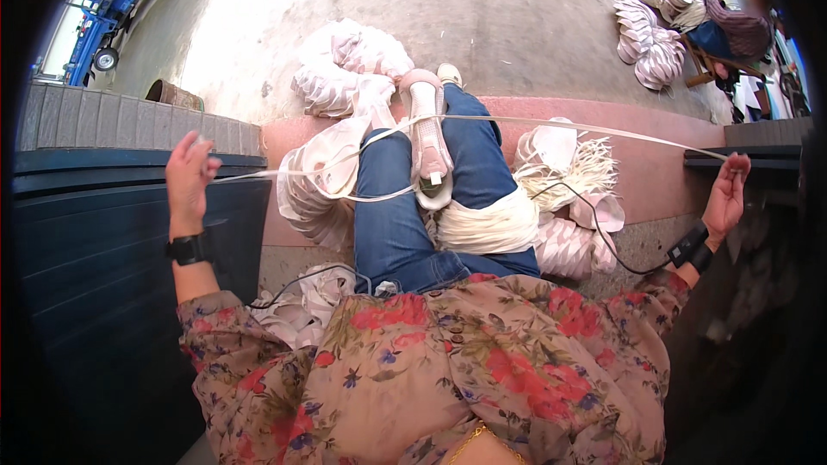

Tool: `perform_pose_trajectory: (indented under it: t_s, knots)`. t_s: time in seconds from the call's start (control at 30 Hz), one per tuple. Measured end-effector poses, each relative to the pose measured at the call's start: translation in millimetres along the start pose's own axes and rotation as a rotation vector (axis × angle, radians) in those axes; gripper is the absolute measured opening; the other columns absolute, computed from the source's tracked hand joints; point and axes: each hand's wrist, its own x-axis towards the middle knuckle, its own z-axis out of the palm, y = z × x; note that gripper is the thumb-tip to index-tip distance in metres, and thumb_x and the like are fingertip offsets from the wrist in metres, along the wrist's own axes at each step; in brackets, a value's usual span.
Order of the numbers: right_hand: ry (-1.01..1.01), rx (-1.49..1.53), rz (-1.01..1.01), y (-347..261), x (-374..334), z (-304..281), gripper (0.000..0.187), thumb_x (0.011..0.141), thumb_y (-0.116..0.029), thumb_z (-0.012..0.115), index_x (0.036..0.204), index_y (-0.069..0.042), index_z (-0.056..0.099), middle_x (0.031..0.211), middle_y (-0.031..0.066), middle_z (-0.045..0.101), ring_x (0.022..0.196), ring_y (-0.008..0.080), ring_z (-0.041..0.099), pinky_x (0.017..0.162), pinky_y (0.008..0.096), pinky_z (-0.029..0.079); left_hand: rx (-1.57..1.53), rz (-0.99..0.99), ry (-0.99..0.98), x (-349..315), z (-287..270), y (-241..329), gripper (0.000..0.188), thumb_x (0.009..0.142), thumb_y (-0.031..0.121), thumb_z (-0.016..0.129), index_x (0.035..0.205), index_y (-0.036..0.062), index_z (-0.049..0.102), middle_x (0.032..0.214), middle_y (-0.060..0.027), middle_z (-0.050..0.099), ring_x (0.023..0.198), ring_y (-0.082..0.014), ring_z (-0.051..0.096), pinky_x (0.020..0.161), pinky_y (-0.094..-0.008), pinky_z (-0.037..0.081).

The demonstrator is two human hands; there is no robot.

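A pale pink mesh shoe upper (428, 139) stands lengthwise between my knees, its toe pointing away from me. A long cream shoelace (551, 122) runs from it out to both sides. Far out to the left, my left hand (191, 174) is closed with one stretch of the lace at its fingers. My right hand (728, 194), raised far to the right, pinches the other stretch, which is drawn nearly straight. A slack part of the lace loops over my left thigh. Across my right thigh lies a thick bundle of cream laces (488, 224).
Nested pink shoe uppers (320, 181) lie by my left leg, with another stack (353, 60) beyond. More uppers (564, 245) and loose laces (573, 164) are on the right. Dark panels (112, 232) flank me. A seated person (732, 30) is at far right, near more stacks.
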Motion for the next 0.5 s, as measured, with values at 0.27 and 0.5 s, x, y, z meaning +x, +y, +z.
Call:
perform_pose_trajectory:
  t_s: [0.27, 0.5]
  knots:
    - [-0.163, -1.066, 0.45, 195.2, -61.1, 71.9, 0.017, 0.087, -0.012, 0.047, 0.094, -0.003, 0.059, 0.082, 0.0071, 0.06, 0.077, 0.0142, 0.057, 0.076, 0.0244, 0.045, 0.216, -0.17, -0.635, -22.1, 164.0, -34.4, 0.027, 0.079, 0.011, 0.055, 0.102, -0.0013, 0.048, 0.081, -0.0077, 0.059, 0.067, -0.0128, 0.057, 0.061, -0.0226, 0.046]
    - [-0.999, -1.459, 0.317, 331.7, -127.0, 67.0, 0.011, 0.077, -0.011, 0.051, 0.077, -0.004, 0.06, 0.081, 0.0153, 0.057, 0.08, 0.0307, 0.054, 0.07, 0.0364, 0.043, 0.116, -0.393, -0.742, -42.7, 268.9, -57.1, 0.014, 0.081, 0.008, 0.045, 0.091, -0.0016, 0.048, 0.077, -0.0096, 0.056, 0.066, -0.0147, 0.057, 0.058, -0.0235, 0.045]
